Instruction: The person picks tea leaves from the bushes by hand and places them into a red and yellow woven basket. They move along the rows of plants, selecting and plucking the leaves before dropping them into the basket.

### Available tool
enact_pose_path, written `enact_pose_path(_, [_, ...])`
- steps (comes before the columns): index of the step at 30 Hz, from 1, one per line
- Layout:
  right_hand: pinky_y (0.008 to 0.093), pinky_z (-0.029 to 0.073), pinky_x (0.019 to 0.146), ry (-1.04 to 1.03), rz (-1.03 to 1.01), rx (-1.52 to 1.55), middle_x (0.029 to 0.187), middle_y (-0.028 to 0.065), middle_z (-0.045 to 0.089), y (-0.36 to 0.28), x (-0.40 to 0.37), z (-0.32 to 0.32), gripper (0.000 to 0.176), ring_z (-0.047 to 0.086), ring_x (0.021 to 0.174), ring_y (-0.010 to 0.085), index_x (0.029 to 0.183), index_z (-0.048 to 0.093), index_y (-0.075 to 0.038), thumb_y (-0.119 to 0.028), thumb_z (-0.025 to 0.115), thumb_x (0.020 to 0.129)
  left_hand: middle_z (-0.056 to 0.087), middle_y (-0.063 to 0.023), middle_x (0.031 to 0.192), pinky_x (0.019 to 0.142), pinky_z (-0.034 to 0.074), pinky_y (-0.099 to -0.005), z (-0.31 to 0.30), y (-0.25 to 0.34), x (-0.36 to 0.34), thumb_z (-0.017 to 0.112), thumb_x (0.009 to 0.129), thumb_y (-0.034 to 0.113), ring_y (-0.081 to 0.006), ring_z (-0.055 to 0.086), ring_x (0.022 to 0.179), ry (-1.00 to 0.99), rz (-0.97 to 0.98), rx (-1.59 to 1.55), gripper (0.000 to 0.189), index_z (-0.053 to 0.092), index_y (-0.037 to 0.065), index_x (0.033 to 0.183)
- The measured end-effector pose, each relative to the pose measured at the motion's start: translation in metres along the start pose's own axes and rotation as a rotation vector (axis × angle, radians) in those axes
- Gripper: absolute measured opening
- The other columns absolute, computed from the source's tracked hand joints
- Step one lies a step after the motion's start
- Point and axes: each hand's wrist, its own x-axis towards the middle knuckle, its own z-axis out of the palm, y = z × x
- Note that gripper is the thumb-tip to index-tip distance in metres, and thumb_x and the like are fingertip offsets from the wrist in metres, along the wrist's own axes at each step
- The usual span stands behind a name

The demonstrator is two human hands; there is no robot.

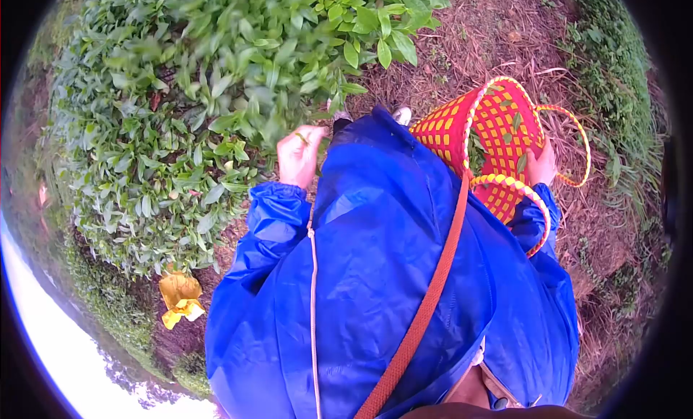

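My left hand (296,159) is beside the leafy green bush (180,108), its fingers closed around a small bit of green leaf (302,138). To the right, my right hand (543,163) grips the side of a red and yellow woven basket (440,130) near its rim. The basket is tilted with its mouth towards me, and a few green leaves (517,121) lie inside. An orange-red strap (426,293) runs across my blue raincoat (375,253) up to the basket.
Dry brown plant litter (498,29) covers the ground beyond the basket. Low green plants (613,72) grow along the right edge. A yellow crumpled object (180,298) is below the bush at the lower left. Part of a shoe (402,115) shows past the raincoat.
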Motion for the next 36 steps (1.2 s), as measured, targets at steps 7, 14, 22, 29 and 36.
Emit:
enact_pose_path(7, [0.0398,0.038,0.078,0.059,0.02,-0.078,0.105,0.0126,0.049,0.001,-0.015,-0.023,0.056,0.048,0.094,0.0289,0.119,0.034,-0.013,-0.03,0.056,0.07,0.053,-0.004,0.068,0.055,0.044,-0.0247,0.032,-0.085,0.01,0.042,0.083,0.012,-0.0127,0.053,0.061,-0.153,-0.718,-0.712,0.025,0.047,0.007,0.108])
enact_pose_path(14, [0.0404,0.036,0.081,-0.025,-0.035,-0.046,0.108,0.0163,0.046,0.028,-0.017,-0.005,0.059,0.045,0.097,0.031,0.12,0.032,-0.01,-0.027,0.057,0.069,0.042,-0.0005,0.069,0.037,0.029,-0.0193,0.101,-0.096,0.08,0.049,0.076,0.046,-0.0118,0.041,0.046,-0.293,-0.899,-0.998,0.044,0.037,0.013,0.103])
enact_pose_path(22, [0.04,0.036,0.082,-0.05,-0.049,-0.083,0.107,0.0177,0.047,0.075,-0.026,0.032,0.058,0.045,0.098,0.0314,0.119,0.034,-0.007,-0.028,0.057,0.069,0.051,-0.0036,0.067,0.034,0.031,-0.0267,0.166,-0.114,0.132,0.056,0.074,0.036,-0.0152,0.042,0.045,0.528,-0.876,-1.086,0.029,0.052,0.009,0.081])
enact_pose_path(29, [0.0411,0.039,0.076,-0.041,0.027,-0.121,0.103,0.0148,0.05,0.11,-0.016,0.049,0.057,0.048,0.093,0.0308,0.118,0.035,-0.011,-0.032,0.056,0.069,0.055,-0.0133,0.061,0.058,0.04,-0.0313,0.167,-0.127,0.09,0.053,0.075,0.021,-0.0233,0.051,0.057,0.559,-0.254,-0.066,0.023,0.053,0.0,0.066])
enact_pose_path(36, [0.0433,0.035,0.079,0.014,-0.083,-0.136,0.108,0.0122,0.046,0.101,0.01,0.051,0.058,0.045,0.099,0.0289,0.122,0.03,-0.015,-0.036,0.052,0.072,0.052,-0.0135,0.069,0.059,0.04,-0.0305,0.143,-0.048,-0.005,0.048,0.079,0.02,-0.0217,0.052,0.063,0.163,-0.19,-0.117,0.022,0.051,-0.002,0.074])
